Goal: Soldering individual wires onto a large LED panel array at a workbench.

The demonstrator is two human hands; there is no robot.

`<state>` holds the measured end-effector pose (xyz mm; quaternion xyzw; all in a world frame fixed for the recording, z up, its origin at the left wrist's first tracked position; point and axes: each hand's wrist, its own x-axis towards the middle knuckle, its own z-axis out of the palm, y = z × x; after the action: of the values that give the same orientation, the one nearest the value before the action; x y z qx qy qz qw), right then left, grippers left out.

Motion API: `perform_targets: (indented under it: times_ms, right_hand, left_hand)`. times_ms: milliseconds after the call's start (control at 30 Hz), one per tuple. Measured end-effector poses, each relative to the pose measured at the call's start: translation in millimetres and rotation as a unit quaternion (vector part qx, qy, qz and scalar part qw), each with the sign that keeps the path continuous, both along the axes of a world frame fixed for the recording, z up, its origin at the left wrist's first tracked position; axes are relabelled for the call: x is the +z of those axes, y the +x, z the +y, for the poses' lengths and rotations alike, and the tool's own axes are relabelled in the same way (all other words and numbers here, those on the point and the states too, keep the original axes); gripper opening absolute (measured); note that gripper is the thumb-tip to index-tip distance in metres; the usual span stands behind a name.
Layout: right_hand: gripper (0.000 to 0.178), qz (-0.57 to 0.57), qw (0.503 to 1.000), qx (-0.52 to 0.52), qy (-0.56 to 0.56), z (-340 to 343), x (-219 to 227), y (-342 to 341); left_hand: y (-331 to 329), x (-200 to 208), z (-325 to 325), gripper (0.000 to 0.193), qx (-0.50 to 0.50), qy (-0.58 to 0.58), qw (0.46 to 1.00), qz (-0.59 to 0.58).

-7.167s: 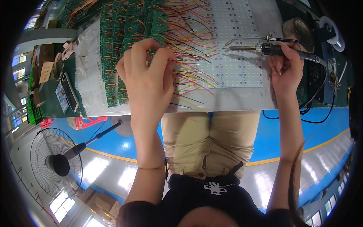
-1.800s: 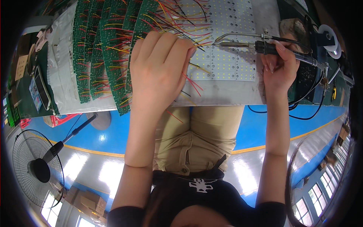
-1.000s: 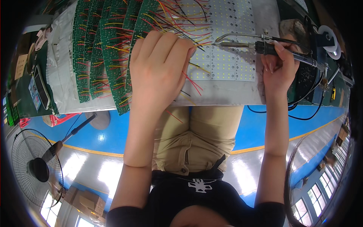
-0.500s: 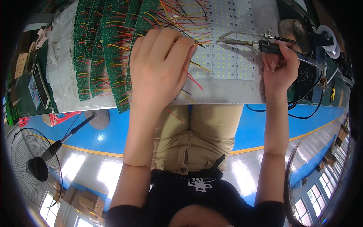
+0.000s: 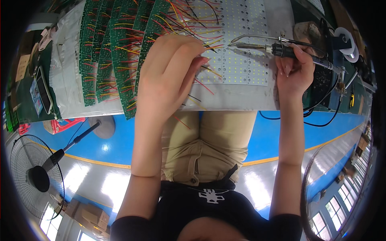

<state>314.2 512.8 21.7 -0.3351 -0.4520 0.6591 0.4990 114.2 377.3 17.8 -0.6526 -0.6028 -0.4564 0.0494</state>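
Observation:
My right hand (image 5: 296,66) grips a soldering iron (image 5: 279,50) with a thin curved metal tube fixed above it. Its tip points left, over a white LED panel (image 5: 257,72) dotted with small yellow squares. Close to the tip, short red and yellow wires (image 5: 213,47) stick out beside my left hand (image 5: 171,74). The left thumb and index finger are parted, with the remaining fingers curled out of sight. Under and beside that hand lies a green circuit board (image 5: 150,36) with many red, yellow and black wires; the knuckles cover part of it.
More wired green circuit boards (image 5: 120,64) overlap at left on the pale sheet (image 5: 66,76). A phone (image 5: 43,90) lies near the left table edge. At right stand a solder spool (image 5: 346,40) and an iron holder, with black cable (image 5: 331,114) hanging below. A fan (image 5: 40,176) stands lower left.
My left thumb has moved down, away from the index finger, widening the gap between them. The soldering iron stays at nearly the same place over the panel. The whole view has shifted slightly.

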Motion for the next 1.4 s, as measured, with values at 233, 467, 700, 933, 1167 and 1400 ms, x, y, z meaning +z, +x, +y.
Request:
perform_targets:
  times_ms: [233,467,700,933,1167,1400]
  right_hand:
    - [0.013,0.003,1.000,0.006,0.003,0.2,0.3,-0.1]
    - [0.012,0.006,1.000,0.006,0.006,0.2,0.2,0.4]
    - [0.011,0.001,1.000,0.014,0.008,0.2,0.4,0.8]
    - [0.011,-0.005,0.999,0.032,0.011,1.1,-1.9,3.8]
    - [0.010,-0.006,0.999,0.032,0.005,1.4,-2.3,4.8]
    - [0.007,0.009,0.999,0.037,0.006,-1.0,-1.3,2.9]
  left_hand:
    - [-0.5,-0.9,-2.8,0.020,0.005,0.005,1.000,0.020]
    - [-1.2,-4.3,2.0,0.026,-0.002,0.039,0.999,0.034]
    - [1.8,-0.2,0.8,0.024,0.025,0.009,0.999,0.041]
    - [1.0,-0.8,-1.8,0.024,0.031,0.015,0.998,0.045]
    - [1.2,-3.8,1.2,0.022,0.040,0.026,0.998,0.048]
    - [0.2,-3.3,-0.8,0.023,0.035,0.024,0.997,0.066]
